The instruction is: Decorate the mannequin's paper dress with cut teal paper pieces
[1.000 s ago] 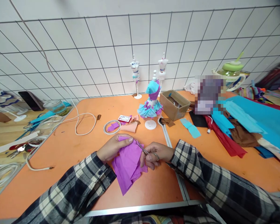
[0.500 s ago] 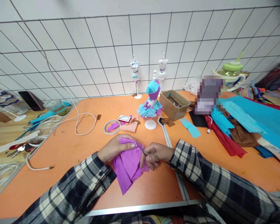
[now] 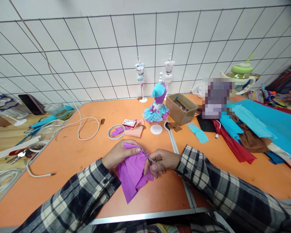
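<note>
A piece of purple fabric (image 3: 133,176) hangs in folds above the orange table, its top edge pinched between the thumb and fingers of my left hand (image 3: 120,154). My right hand (image 3: 161,161) is closed on a pair of small metal scissors (image 3: 149,158), fingers through the handle loops. The blades point up and left, and their tips meet the fabric's upper edge close to my left thumb. Whether the blades are parted is too small to tell. Beyond my hands stands a mini mannequin (image 3: 159,100) in a blue and purple ruffled dress, on a white round base.
Two white mini mannequins stand at the tiled wall. A cardboard box (image 3: 181,110) is right of the dressed one. A tape roll (image 3: 116,132) and a small red-and-white box (image 3: 129,123) lie ahead. Fabric pieces (image 3: 254,139) cover the right side; a white cable (image 3: 79,129) loops at left.
Almost nothing differs. My right-hand fingers have shifted slightly on the scissors, and the fabric's lower folds have moved a little. At the far right edge, a blurred shape resembling a hand has appeared.
</note>
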`<state>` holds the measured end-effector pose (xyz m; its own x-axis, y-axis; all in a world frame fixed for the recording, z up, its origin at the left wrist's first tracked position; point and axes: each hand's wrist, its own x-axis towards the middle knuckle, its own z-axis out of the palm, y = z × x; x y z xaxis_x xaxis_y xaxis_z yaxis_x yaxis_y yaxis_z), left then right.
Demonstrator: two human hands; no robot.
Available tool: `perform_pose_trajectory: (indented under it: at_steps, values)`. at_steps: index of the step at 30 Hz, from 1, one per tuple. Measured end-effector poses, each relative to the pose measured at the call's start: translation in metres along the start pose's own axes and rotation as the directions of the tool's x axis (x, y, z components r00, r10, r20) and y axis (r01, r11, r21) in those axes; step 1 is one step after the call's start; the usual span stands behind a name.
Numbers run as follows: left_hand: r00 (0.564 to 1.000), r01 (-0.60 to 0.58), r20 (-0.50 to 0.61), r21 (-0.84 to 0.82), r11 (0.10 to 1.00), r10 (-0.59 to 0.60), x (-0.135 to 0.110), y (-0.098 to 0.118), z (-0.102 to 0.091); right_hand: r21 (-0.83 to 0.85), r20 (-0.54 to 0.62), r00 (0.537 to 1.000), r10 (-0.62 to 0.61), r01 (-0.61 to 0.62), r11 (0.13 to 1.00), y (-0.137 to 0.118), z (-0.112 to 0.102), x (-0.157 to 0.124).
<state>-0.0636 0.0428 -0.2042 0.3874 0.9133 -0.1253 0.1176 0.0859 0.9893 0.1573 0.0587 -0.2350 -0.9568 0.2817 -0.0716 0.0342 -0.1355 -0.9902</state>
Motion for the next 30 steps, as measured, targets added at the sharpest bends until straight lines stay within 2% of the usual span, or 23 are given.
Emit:
perform_pose_trajectory:
  at_steps: [13, 16, 19, 24, 30]
  values:
    - [1.0, 0.003, -0.005, 0.024, 1.0, -0.003, 0.0005, -0.0033, 0.003, 0.021, 0.008, 1.0, -0.002, 0.002, 1.0, 0.0015, -0.0005, 0.0005]
    - [0.999, -0.004, -0.037, 0.021, 1.0, 0.005, 0.0001, -0.0026, 0.0036, 0.029, -0.008, 1.0, -0.006, 0.006, 1.0, 0.0021, -0.0005, 0.0007]
    - [0.998, 0.011, -0.066, -0.029, 1.0, -0.013, 0.0, -0.0014, 0.0039, 0.03, -0.045, 0.999, -0.01, 0.011, 0.999, 0.0016, 0.0005, 0.001]
    - [0.999, 0.016, -0.033, -0.163, 0.987, -0.021, 0.0012, -0.0022, 0.0048, 0.034, -0.088, 0.996, -0.02, 0.023, 0.999, 0.0004, 0.002, 0.0013]
    - [0.995, 0.051, -0.069, -0.196, 0.979, -0.066, 0.0007, -0.0035, 0.0065, 0.034, -0.036, 0.999, -0.008, 0.009, 0.999, -0.0002, 0.0017, 0.0015]
